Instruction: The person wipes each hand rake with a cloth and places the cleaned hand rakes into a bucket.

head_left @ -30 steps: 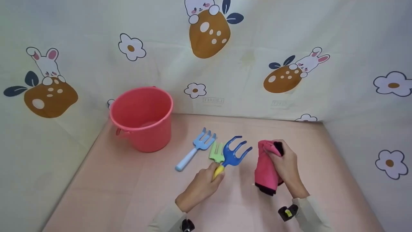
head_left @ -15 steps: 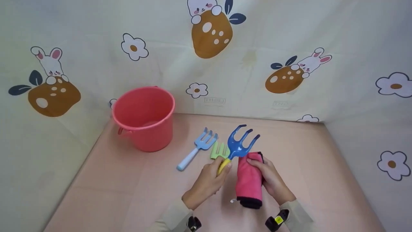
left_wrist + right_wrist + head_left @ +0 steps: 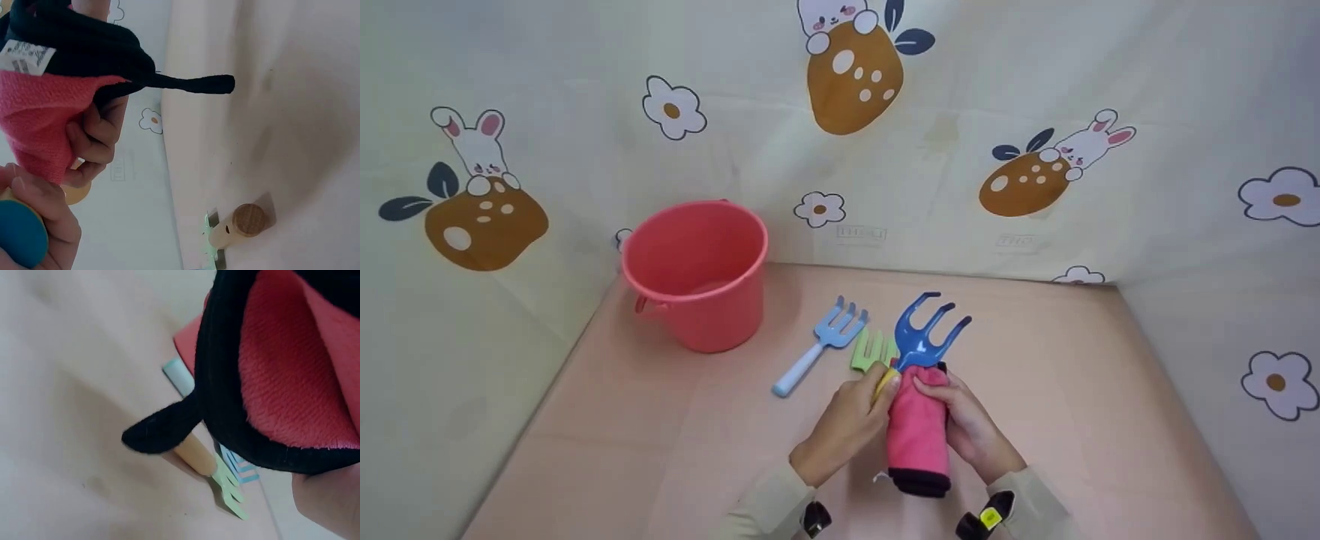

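Note:
In the head view my left hand (image 3: 840, 420) grips the yellow handle of a blue three-pronged hand rake (image 3: 917, 343), prongs pointing away. The handle's blue butt end (image 3: 21, 233) shows in the left wrist view. My right hand (image 3: 976, 431) holds a folded pink cloth with black edging (image 3: 919, 439), thumb on its upper part. The cloth's top lies against the base of the rake's head, between both hands. A black loop (image 3: 160, 430) and a white label (image 3: 27, 57) hang at its lower edge. The right fingers (image 3: 95, 138) curl behind the cloth.
A light blue hand rake (image 3: 802, 367) lies on the table left of the hands. Beside it is a green garden fork (image 3: 871, 349), its wooden handle (image 3: 196, 454) visible in the wrist views. A red bucket (image 3: 720, 322) stands at the back left near the printed curtain (image 3: 922, 187).
The right hand has brought the pink cloth leftward to the blue rake. The left hand has lifted the rake slightly and shifted right. The bucket and the other tools stay in place.

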Demonstrator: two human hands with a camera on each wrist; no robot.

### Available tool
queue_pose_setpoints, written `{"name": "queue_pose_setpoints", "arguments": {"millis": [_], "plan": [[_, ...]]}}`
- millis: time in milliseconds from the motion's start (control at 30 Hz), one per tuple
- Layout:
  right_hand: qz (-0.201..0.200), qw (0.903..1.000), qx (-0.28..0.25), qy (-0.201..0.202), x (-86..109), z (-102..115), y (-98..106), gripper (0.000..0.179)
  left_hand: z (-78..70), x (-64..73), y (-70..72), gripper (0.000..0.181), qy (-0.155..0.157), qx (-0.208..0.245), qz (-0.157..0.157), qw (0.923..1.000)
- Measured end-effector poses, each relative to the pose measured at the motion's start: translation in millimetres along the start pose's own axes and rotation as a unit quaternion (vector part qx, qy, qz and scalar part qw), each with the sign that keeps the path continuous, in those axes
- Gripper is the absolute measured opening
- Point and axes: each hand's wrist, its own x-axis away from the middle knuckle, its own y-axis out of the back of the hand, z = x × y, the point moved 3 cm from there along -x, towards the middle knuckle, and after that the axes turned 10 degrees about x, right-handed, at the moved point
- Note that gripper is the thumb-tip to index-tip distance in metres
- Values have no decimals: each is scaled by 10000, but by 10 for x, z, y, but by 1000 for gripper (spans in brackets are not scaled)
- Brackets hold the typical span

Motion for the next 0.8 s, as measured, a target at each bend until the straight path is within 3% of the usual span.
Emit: {"name": "queue_pose_setpoints", "arguments": {"millis": [400, 800], "plan": [[-246, 9989, -382, 154, 12, -47, -60, 63, -11, 31, -6, 32, 262, -96, 264, 9993], [-358, 9976, -451, 393, 11, -50, -29, 59, -12, 40, 47, 31, 279, -288, 358, 9986]]}}
